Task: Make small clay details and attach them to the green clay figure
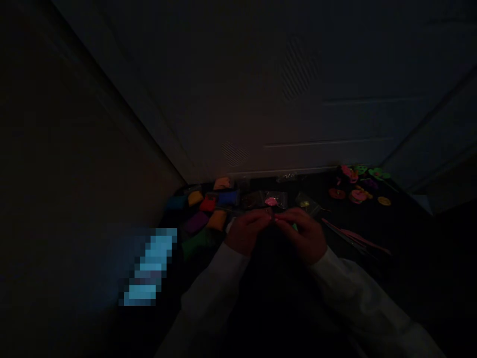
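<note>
In dim light my left hand (pixel 244 232) and my right hand (pixel 306 234) meet fingertip to fingertip over the dark table. Both are closed in a pinch around a tiny dark piece (pixel 273 217), too small and dim to name. Just beyond my fingers lies a clear bag with a pink lump (pixel 272 201). A bag with a little yellow in it (pixel 304 203) is behind my right hand. Beside my left hand are an orange packet (pixel 217 220) and a purple packet (pixel 196 222). A bit of green shows by my right palm.
More packets, including red (pixel 208 203), blue (pixel 228 197) and green (pixel 197 243), cluster at left. A blurred bright screen (pixel 151 266) glows beyond them. Long thin strips (pixel 356 234) lie right. Small colourful shaped pieces, including a pink one (pixel 358 196), sit far right. A pale panel (pixel 238 99) rises behind.
</note>
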Demonstrator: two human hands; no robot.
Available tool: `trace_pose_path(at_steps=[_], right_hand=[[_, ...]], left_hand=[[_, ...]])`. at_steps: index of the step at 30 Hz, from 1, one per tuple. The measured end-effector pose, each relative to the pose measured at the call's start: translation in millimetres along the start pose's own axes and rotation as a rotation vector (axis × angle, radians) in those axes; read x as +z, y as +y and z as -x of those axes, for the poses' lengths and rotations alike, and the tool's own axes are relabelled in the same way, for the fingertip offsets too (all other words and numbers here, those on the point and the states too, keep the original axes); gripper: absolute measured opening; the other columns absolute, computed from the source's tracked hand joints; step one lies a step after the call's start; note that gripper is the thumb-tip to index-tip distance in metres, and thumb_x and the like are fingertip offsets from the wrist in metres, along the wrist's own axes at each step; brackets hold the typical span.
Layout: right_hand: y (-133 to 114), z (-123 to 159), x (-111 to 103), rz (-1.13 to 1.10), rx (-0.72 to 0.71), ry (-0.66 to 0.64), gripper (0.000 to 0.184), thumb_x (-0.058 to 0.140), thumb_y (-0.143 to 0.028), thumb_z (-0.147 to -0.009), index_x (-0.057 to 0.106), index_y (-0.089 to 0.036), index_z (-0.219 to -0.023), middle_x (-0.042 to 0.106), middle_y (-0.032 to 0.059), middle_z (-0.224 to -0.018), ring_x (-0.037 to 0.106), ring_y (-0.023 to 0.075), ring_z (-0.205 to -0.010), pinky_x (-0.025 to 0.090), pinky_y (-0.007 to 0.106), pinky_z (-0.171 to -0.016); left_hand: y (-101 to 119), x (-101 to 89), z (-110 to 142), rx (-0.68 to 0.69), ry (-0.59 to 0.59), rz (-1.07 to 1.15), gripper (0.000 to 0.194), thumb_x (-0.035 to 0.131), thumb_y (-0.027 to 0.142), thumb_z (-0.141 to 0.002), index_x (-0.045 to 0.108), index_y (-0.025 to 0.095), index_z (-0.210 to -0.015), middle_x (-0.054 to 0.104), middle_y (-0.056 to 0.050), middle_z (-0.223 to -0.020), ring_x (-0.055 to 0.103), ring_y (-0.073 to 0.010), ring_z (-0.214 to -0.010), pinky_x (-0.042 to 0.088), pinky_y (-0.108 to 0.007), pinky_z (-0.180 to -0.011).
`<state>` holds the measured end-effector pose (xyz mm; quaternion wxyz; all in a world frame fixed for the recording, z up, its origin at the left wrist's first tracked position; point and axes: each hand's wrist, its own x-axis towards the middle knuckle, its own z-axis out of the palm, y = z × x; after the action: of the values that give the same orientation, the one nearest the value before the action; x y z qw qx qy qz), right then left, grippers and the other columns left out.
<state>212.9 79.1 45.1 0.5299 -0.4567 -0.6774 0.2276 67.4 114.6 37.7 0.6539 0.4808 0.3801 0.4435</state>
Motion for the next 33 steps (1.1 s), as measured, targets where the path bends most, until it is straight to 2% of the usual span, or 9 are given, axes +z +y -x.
trace_pose_path(at_steps=[4, 8, 14, 20, 23, 26, 33], right_hand=[[-1, 1, -2, 0.020, -0.003, -0.007, 0.014, 0.053, -0.023, -0.074, 0.061, -0.024, -0.086, 0.057, 0.0004, -0.078, 0.053, 0.0112, -0.074, 0.043, 0.026, -0.066], [-1, 3, -3, 0.011, -0.013, -0.028, 0.015, 0.053, -0.023, -0.074, 0.061, -0.024, -0.087, 0.057, 0.0007, -0.078, 0.052, 0.0114, -0.074, 0.043, 0.026, -0.065], [2, 5, -3, 0.029, -0.061, -0.029, 0.018, 0.054, -0.022, -0.074, 0.061, -0.026, -0.090, 0.055, 0.0002, -0.077, 0.051, 0.0110, -0.074, 0.042, 0.026, -0.065], [3, 4, -1, 0.069, -0.090, 0.045, 0.017, 0.058, -0.022, -0.071, 0.061, -0.027, -0.087, 0.046, 0.0001, -0.078, 0.046, 0.0105, -0.076, 0.041, 0.025, -0.065], [1, 4, -2, 0.088, -0.105, 0.076, 0.025, 0.061, -0.022, -0.067, 0.058, -0.026, -0.091, 0.045, 0.0005, -0.081, 0.046, 0.0117, -0.078, 0.040, 0.027, -0.066], [1, 5, -4, 0.077, -0.103, 0.090, 0.029, 0.062, -0.022, -0.066, 0.055, -0.025, -0.094, 0.046, 0.0010, -0.082, 0.045, 0.0123, -0.076, 0.040, 0.028, -0.066], [2, 6, -7, 0.043, -0.043, 0.151, 0.019, 0.055, -0.023, -0.071, 0.056, -0.023, -0.089, 0.045, 0.0021, -0.085, 0.046, 0.0119, -0.074, 0.040, 0.028, -0.063]], left_hand=[[4, 2.8, 5, 0.006, -0.001, 0.000, 0.011, 0.062, 0.025, -0.061, 0.064, 0.015, -0.067, 0.060, -0.001, -0.081, 0.053, -0.0121, -0.081, 0.041, -0.024, -0.077], [3, 6.1, 8, -0.058, -0.004, 0.028, 0.013, 0.063, 0.025, -0.060, 0.064, 0.013, -0.065, 0.061, -0.002, -0.078, 0.054, -0.0131, -0.074, 0.042, -0.027, -0.072], [-6, 11.2, 7, -0.162, -0.013, 0.245, 0.020, 0.066, 0.025, -0.056, 0.065, 0.012, -0.071, 0.062, -0.004, -0.074, 0.054, -0.0136, -0.071, 0.041, -0.029, -0.073], [-5, 19.0, 9, -0.186, -0.108, 0.447, 0.016, 0.067, 0.020, -0.056, 0.065, 0.012, -0.070, 0.062, -0.002, -0.071, 0.054, -0.0103, -0.070, 0.040, -0.023, -0.071], [-6, 19.0, 9, -0.209, -0.088, 0.479, 0.012, 0.068, 0.017, -0.054, 0.064, 0.011, -0.064, 0.060, -0.001, -0.065, 0.054, -0.0086, -0.063, 0.041, -0.021, -0.065], [-6, 17.2, 8, -0.216, -0.070, 0.494, 0.012, 0.068, 0.017, -0.054, 0.063, 0.010, -0.063, 0.060, -0.002, -0.067, 0.055, -0.0100, -0.066, 0.042, -0.022, -0.065], [0, 15.3, 7, -0.166, -0.026, 0.498, 0.015, 0.070, 0.017, -0.051, 0.061, 0.008, -0.059, 0.059, -0.002, -0.063, 0.054, -0.0088, -0.064, 0.042, -0.021, -0.065]])
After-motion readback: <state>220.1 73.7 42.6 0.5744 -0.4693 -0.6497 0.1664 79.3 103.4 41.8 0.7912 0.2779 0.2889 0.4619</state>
